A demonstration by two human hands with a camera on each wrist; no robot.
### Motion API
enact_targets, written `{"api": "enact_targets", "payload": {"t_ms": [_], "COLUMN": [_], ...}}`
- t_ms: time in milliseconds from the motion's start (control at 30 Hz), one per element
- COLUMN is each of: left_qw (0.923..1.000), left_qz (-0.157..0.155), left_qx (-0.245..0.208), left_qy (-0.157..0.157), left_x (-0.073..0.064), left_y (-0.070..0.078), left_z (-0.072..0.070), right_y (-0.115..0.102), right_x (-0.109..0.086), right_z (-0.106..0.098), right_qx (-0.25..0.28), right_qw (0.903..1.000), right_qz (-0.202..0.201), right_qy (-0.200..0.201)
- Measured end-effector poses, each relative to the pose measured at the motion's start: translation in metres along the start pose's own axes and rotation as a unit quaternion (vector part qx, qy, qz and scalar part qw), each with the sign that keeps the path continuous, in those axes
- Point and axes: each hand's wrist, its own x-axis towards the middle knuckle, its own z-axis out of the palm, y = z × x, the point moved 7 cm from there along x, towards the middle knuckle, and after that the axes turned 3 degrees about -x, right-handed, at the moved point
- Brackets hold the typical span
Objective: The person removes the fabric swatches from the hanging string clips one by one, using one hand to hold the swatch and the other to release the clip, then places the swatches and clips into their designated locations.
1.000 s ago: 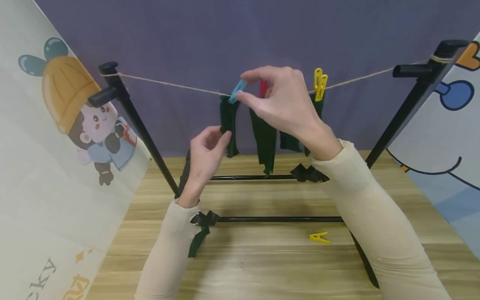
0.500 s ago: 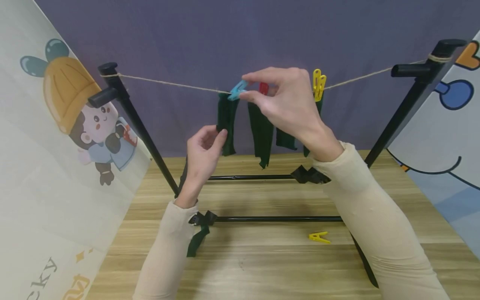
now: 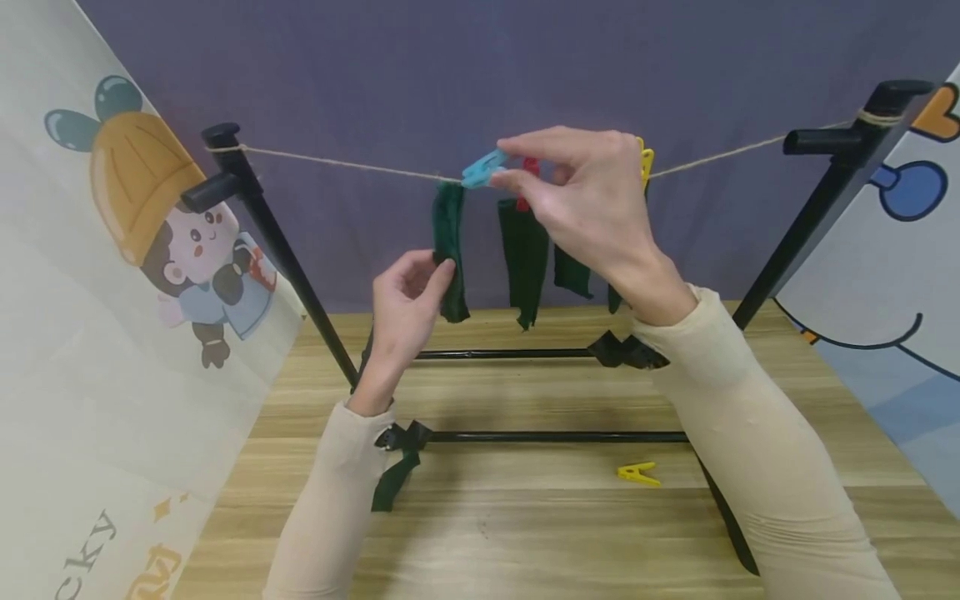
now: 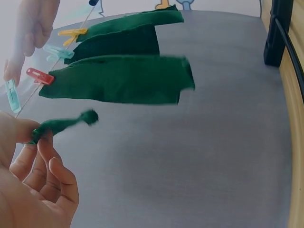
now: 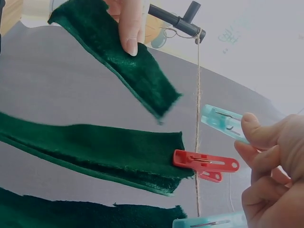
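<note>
In the head view my left hand (image 3: pixel 408 304) pinches a dark green strip of cloth (image 3: pixel 448 217) between thumb and fingers, partway down its length. The strip's upper end is apart from the string line (image 5: pixel 198 90) in the right wrist view. A light blue clothespin (image 5: pixel 222 121) is pinched by the thumb and fingers of my right hand (image 3: pixel 592 196); its tip is beside the line, clear of the cloth. Beyond it a red clothespin (image 5: pixel 204 162) clamps a second green strip (image 4: pixel 114 80) to the line. My left hand's grip shows close up in the left wrist view.
More green strips hang farther along, under another light blue clothespin (image 4: pixel 59 52) and a yellow clothespin (image 4: pixel 72 33). Black posts (image 3: pixel 262 225) carry the line over a wooden table (image 3: pixel 525 533). A loose yellow clothespin (image 3: pixel 637 474) and a green scrap (image 3: pixel 395 483) lie low.
My right hand has drawn the blue clothespin right and slightly up, off the strip's top end. The strip now sags left in my left hand, which has shifted slightly left.
</note>
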Motion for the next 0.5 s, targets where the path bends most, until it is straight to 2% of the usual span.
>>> {"api": "enact_targets", "payload": {"t_ms": [67,233,500], "left_qw": [1.0,0.9999,0.9996], "left_qz": [-0.001,-0.007,-0.021], "left_qx": [0.0,-0.002,0.001], "left_qy": [-0.002,-0.01,-0.019], "left_x": [0.0,-0.002,-0.006], "left_y": [-0.001,-0.004,-0.008], "left_z": [0.0,-0.001,-0.003], "right_y": [-0.001,0.001,0.001], "right_x": [-0.001,-0.006,-0.018], "right_z": [-0.001,-0.001,0.0], "right_qx": [-0.002,0.009,0.014], "right_qw": [0.9999,0.9999,0.9998], "right_qz": [-0.008,0.003,-0.013], "right_qy": [0.006,0.005,0.007]}}
